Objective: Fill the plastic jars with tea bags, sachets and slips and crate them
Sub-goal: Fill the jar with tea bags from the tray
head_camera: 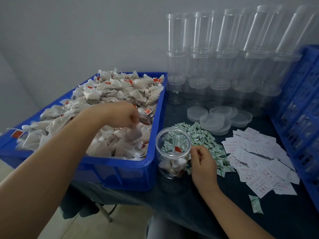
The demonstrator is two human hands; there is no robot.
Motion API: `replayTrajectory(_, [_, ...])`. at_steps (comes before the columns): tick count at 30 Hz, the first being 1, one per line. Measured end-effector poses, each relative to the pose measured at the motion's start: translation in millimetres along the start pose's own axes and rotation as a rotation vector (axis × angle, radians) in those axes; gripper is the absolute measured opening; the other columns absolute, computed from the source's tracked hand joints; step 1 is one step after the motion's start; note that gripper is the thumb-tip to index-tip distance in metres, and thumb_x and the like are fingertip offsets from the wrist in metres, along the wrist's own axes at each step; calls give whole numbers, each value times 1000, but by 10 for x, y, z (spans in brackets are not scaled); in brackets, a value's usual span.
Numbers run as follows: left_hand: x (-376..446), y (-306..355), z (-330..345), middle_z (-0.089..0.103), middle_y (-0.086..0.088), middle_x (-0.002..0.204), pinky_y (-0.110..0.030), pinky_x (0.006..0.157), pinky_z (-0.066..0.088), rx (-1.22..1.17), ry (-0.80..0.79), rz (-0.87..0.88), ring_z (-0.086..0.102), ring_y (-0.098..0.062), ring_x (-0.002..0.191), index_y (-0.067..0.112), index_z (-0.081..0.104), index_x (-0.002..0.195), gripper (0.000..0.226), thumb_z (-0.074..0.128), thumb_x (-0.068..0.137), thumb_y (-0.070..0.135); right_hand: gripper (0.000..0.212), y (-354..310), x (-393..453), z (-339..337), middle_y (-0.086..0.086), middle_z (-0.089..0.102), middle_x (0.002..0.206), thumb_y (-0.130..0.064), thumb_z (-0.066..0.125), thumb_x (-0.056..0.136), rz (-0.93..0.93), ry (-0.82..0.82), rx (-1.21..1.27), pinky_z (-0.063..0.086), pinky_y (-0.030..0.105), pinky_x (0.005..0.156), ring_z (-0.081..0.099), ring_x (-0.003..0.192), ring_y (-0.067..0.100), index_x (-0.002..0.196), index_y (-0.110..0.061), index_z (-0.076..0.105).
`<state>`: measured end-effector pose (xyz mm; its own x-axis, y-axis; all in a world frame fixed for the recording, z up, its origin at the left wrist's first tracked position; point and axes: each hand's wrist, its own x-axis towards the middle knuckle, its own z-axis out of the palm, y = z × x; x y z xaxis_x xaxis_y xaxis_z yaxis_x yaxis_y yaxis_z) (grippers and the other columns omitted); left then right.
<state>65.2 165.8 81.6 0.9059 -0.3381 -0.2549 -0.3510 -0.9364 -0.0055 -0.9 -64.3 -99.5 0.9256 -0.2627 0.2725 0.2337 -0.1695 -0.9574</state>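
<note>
Nearest, a lone green-printed sachet (255, 204) lies on the dark desk (198, 209), apart from the rest. Just beyond it the right hand (202, 163) rests with fingers curled against the side of an open plastic jar (172, 152); whether it truly grips the jar or only touches it cannot be told. The jar stands upright beside the blue tray (153, 138) and holds a few tea bags at its bottom, one red tag showing through the wall.

The left hand (124, 114) reaches into the tray, fingers bent down and pinching a tea bag (136, 133), which is blurred. The heap of tea bags (112, 94) fills the tray, whose near left corner is hidden by the forearm.

Right of the jar lie a pile of green sachets (205, 140) and, further right, a spread of white slips (259, 161), their print too small to read. Behind these sit loose clear lids (215, 118), overlapping. At the back, stacked empty jars (224, 57) rise against the wall, their outlines hard to separate. A blue crate (300, 104) is cut off by the right edge.
</note>
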Motion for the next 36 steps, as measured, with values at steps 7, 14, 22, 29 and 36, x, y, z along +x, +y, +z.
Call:
replayTrajectory(7, [-153,191,-297,56,17,81,-24,69,39,-123,262,85,52,-3,78,32,56,80,15,58,91,22,30,3,16,10,-10,54,55,-9,61,98,52,-1,20,36,13,48,44,48,-1,69,-18,59])
replayTrajectory(14, [-264,581,-414,57,23,74,-3,58,38,-288,293,261,52,17,70,39,55,77,19,59,90,26,31,-8,32,3,-18,57,51,-9,63,97,77,1,29,35,12,47,45,46,-3,69,-20,60])
replayTrajectory(22, [-119,828,-234,54,24,79,-7,65,38,-133,208,344,53,7,76,33,56,89,11,57,92,23,19,-43,-3,-3,-7,57,72,-16,57,100,-2,73,115,42,9,59,50,60,-6,82,-21,58])
replayTrajectory(29, [-50,930,-53,47,24,73,-7,67,36,-60,196,366,50,2,71,20,67,102,15,56,92,19,28,1,-34,-12,-1,61,102,-51,49,88,-119,-80,95,47,20,83,58,93,4,106,-31,54])
replayTrajectory(36, [3,1044,168,65,2,93,-29,78,48,39,130,327,57,-13,84,13,68,98,18,52,92,14,74,6,-60,-26,-11,57,132,-54,72,68,-149,-315,24,50,25,94,57,120,8,136,-40,44])
